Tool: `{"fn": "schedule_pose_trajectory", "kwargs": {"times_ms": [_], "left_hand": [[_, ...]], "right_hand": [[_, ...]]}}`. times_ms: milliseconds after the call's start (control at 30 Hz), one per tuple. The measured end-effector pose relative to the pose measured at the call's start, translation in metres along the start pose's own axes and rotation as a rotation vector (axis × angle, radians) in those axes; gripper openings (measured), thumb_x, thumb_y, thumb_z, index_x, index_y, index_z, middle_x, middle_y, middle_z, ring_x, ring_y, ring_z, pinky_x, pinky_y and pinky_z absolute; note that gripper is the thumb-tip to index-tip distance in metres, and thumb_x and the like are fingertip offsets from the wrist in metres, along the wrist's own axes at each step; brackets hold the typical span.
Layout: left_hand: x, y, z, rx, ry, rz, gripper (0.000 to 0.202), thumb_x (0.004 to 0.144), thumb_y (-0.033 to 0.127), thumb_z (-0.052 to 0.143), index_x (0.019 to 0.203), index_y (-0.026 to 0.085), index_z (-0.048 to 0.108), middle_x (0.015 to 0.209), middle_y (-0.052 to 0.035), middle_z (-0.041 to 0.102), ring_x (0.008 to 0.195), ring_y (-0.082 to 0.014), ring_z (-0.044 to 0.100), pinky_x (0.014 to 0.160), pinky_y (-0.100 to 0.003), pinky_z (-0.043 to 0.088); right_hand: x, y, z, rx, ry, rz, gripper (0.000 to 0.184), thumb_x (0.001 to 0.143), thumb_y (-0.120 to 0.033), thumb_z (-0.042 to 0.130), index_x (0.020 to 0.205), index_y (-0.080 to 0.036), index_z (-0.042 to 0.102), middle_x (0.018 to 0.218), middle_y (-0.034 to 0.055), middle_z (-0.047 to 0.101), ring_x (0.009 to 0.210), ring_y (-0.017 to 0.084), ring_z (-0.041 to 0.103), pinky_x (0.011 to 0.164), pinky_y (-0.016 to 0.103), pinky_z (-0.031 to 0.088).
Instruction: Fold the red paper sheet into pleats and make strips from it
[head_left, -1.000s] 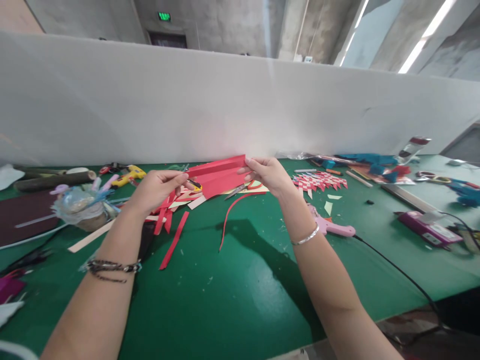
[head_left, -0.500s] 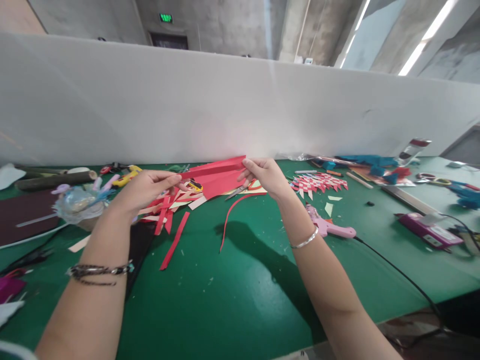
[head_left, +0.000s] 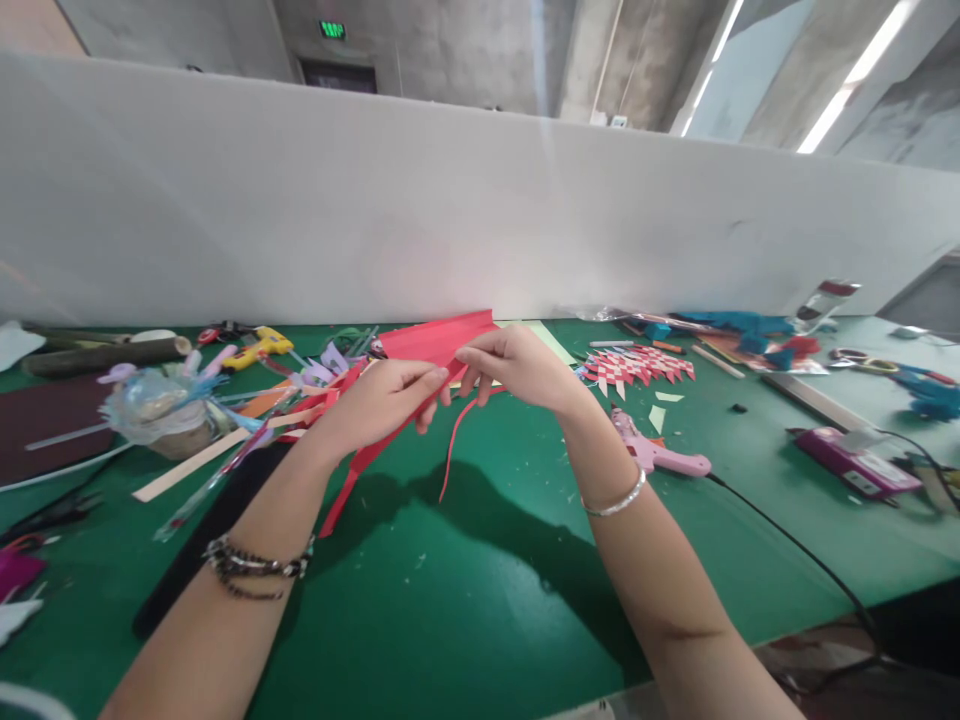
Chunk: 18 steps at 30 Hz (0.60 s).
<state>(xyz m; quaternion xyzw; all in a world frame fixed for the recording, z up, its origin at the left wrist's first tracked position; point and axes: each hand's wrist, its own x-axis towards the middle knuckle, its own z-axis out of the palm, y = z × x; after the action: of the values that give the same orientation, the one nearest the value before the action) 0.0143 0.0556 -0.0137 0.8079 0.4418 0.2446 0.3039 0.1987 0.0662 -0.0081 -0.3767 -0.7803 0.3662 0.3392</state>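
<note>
A folded sheet of red paper point(head_left: 435, 340) is held above the green table point(head_left: 465, 590) near the white partition. My left hand point(head_left: 386, 400) pinches its near edge, fingers closed on it. My right hand point(head_left: 517, 365) pinches the same sheet close beside the left hand, thumb and fingers closed. A thin red strip point(head_left: 454, 450) hangs curling down from the sheet to the table. Loose red and cream paper strips point(head_left: 300, 410) lie under and left of my left hand.
A pink glue gun point(head_left: 660, 455) with a black cord lies right of my right wrist. A red-and-white woven paper piece point(head_left: 637, 365) sits behind it. A yellow glue gun point(head_left: 259, 350), a clear cup point(head_left: 154, 415) and bamboo sticks stand at left; a purple device point(head_left: 855, 455) at right.
My left hand has moved right along the red sheet until it is close to my right hand. The sheet is now more bunched between the two hands.
</note>
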Motion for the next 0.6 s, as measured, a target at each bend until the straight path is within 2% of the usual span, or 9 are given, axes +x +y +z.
{"fn": "schedule_pose_trajectory", "kwargs": {"times_ms": [100,300,433,533,600], "left_hand": [[-0.001,0.001,0.001,-0.036,0.018,-0.014,0.039,0.087,0.049,0.034,0.068,0.019,0.05,0.049,0.0049,0.045,0.046,-0.01,0.046,0.049,-0.021,0.037],[0.0,-0.003,-0.003,-0.077,0.004,-0.044,0.04,0.085,0.054,0.035,0.068,0.019,0.048,0.054,0.0049,0.038,0.049,-0.0098,0.039,0.047,-0.02,0.033],[-0.002,-0.011,-0.015,-0.069,-0.048,-0.04,0.041,0.083,0.056,0.037,0.068,0.019,0.046,0.058,0.004,0.038,0.051,-0.0095,0.037,0.047,-0.02,0.032],[-0.01,-0.015,-0.032,-0.006,-0.102,-0.143,0.04,0.082,0.055,0.038,0.066,0.02,0.046,0.059,0.0026,0.042,0.051,-0.0104,0.038,0.048,-0.021,0.033],[-0.02,-0.016,-0.045,0.075,-0.106,-0.265,0.039,0.08,0.055,0.039,0.065,0.02,0.049,0.058,0.0022,0.045,0.05,-0.011,0.039,0.046,-0.021,0.034]], "right_hand": [[0.003,0.006,0.001,0.014,0.013,-0.011,0.033,0.088,-0.031,0.043,0.064,-0.012,0.056,0.056,0.0003,0.061,0.046,0.006,0.056,0.047,0.017,0.042],[0.006,0.012,0.001,-0.049,0.052,-0.153,0.043,0.09,-0.034,0.038,0.052,-0.015,0.043,0.045,-0.0048,0.045,0.041,0.003,0.04,0.044,0.016,0.032],[0.01,0.017,0.003,-0.125,0.198,-0.217,0.042,0.091,-0.033,0.037,0.053,-0.017,0.038,0.048,-0.0057,0.039,0.046,0.004,0.035,0.047,0.018,0.027],[0.014,0.024,0.007,-0.144,0.347,-0.212,0.04,0.091,-0.034,0.037,0.055,-0.018,0.033,0.05,-0.0061,0.034,0.048,0.005,0.031,0.05,0.019,0.025],[0.017,0.029,0.009,-0.158,0.376,-0.21,0.04,0.091,-0.035,0.037,0.056,-0.018,0.031,0.051,-0.0059,0.033,0.05,0.005,0.03,0.051,0.02,0.025]]}}
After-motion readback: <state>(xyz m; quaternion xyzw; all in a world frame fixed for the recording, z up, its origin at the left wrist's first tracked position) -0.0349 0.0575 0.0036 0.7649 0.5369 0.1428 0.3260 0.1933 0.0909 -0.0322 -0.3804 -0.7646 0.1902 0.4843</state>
